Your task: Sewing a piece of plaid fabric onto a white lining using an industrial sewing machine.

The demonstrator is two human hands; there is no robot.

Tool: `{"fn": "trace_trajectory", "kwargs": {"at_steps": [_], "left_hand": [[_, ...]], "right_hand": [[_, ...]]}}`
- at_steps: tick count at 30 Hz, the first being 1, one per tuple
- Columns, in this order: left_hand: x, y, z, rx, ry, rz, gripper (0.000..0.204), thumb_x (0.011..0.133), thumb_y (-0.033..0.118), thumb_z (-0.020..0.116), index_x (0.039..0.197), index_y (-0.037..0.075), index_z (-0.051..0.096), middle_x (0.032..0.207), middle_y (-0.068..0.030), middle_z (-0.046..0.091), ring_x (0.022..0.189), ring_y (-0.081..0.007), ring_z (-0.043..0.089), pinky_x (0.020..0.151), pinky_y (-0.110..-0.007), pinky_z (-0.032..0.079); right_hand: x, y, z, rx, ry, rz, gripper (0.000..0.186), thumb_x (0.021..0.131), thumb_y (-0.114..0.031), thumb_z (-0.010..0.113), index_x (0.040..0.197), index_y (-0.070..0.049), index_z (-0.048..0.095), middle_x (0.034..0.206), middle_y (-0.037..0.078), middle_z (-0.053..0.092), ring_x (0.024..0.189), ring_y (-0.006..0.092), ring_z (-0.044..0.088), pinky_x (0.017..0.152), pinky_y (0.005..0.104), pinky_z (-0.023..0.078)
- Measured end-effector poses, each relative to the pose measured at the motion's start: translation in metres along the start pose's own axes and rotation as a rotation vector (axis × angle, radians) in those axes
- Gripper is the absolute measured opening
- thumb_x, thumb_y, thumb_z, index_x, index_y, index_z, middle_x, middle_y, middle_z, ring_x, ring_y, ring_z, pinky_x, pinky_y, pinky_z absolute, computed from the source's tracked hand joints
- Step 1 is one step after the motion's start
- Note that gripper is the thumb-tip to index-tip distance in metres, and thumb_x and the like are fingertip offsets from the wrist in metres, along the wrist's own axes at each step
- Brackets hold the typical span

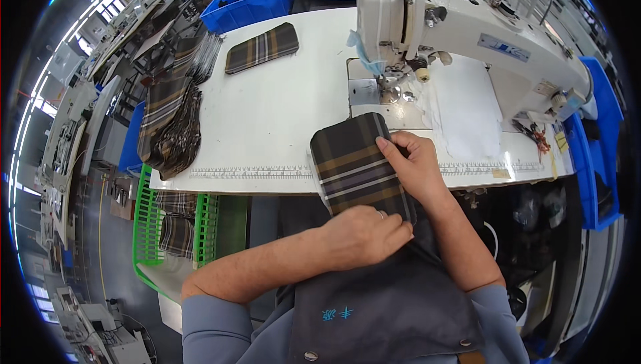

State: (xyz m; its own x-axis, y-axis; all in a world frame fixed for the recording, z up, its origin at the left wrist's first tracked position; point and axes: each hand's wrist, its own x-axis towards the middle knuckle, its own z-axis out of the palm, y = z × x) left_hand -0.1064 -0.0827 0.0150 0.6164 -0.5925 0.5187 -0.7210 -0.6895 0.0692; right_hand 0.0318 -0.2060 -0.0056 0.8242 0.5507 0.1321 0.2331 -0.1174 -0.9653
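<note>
A dark plaid fabric piece (352,153) with rounded corners, striped brown and white, is held tilted in front of the table's near edge. My right hand (415,167) grips its right side, thumb on top and the other fingers behind. Across the lower edge of the piece lies my left hand (367,236), its fingers curled closed near the lower right corner. The fingertips are turned away, so what they hold is hidden. Just beyond the piece stands a white sewing machine (461,20), its needle area above a metal plate (364,92).
Another plaid piece (262,48) lies flat on the white table (280,110). Stacked plaid pieces (170,120) hang over its left edge. A green basket (207,230) holds more below. Blue bins (247,0) stand behind; a blue tray (604,184) flanks the right side.
</note>
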Motion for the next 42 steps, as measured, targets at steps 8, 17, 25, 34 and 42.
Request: {"fn": "trace_trajectory", "kwargs": {"at_steps": [8, 17, 25, 34, 42], "left_hand": [[0.012, -0.087, -0.037, -0.386, 0.356, -0.746, 0.028, 0.078, 0.016, 0.088, 0.098, 0.005, 0.072, 0.122, -0.0123, 0.068, 0.114, -0.0272, 0.066, 0.104, -0.039, 0.048], [0.007, -0.090, -0.054, -0.835, 0.212, -0.918, 0.017, 0.087, 0.011, 0.083, 0.086, 0.001, 0.070, 0.106, -0.0120, 0.074, 0.107, -0.0183, 0.067, 0.104, -0.036, 0.047], [0.006, -0.076, -0.057, -0.782, 0.261, -0.893, 0.014, 0.085, 0.004, 0.083, 0.087, -0.002, 0.071, 0.105, -0.0147, 0.075, 0.102, -0.0169, 0.069, 0.097, -0.034, 0.052], [0.007, -0.073, -0.054, -0.882, 0.333, -0.888, 0.010, 0.085, 0.002, 0.081, 0.093, -0.001, 0.075, 0.104, -0.0122, 0.078, 0.094, -0.0143, 0.072, 0.083, -0.026, 0.055], [0.009, -0.070, -0.049, -0.781, 0.349, -0.857, 0.008, 0.090, 0.005, 0.079, 0.091, -0.001, 0.074, 0.096, -0.0088, 0.078, 0.082, -0.0061, 0.066, 0.073, -0.023, 0.051]], "right_hand": [[-0.019, -0.013, 0.003, -0.012, 0.032, -0.251, 0.015, 0.097, -0.011, 0.071, 0.100, 0.004, 0.074, 0.090, 0.012, 0.072, 0.077, 0.0192, 0.069, 0.067, 0.0304, 0.054], [-0.025, -0.014, -0.001, -0.044, 0.071, -0.420, 0.010, 0.093, -0.007, 0.074, 0.098, 0.002, 0.075, 0.093, 0.012, 0.073, 0.078, 0.0210, 0.071, 0.069, 0.0306, 0.055], [-0.027, -0.016, -0.004, 0.041, 0.061, -0.323, 0.010, 0.092, -0.008, 0.076, 0.097, 0.000, 0.076, 0.096, 0.012, 0.074, 0.085, 0.0186, 0.071, 0.074, 0.0287, 0.054], [-0.028, -0.022, -0.007, 0.068, -0.004, -0.315, 0.010, 0.091, -0.009, 0.077, 0.096, 0.000, 0.076, 0.095, 0.010, 0.075, 0.086, 0.0174, 0.071, 0.076, 0.0286, 0.053], [-0.030, -0.021, -0.008, 0.059, -0.009, -0.297, 0.010, 0.091, -0.008, 0.077, 0.095, 0.000, 0.074, 0.093, 0.010, 0.074, 0.085, 0.0177, 0.070, 0.076, 0.0290, 0.053]]}}
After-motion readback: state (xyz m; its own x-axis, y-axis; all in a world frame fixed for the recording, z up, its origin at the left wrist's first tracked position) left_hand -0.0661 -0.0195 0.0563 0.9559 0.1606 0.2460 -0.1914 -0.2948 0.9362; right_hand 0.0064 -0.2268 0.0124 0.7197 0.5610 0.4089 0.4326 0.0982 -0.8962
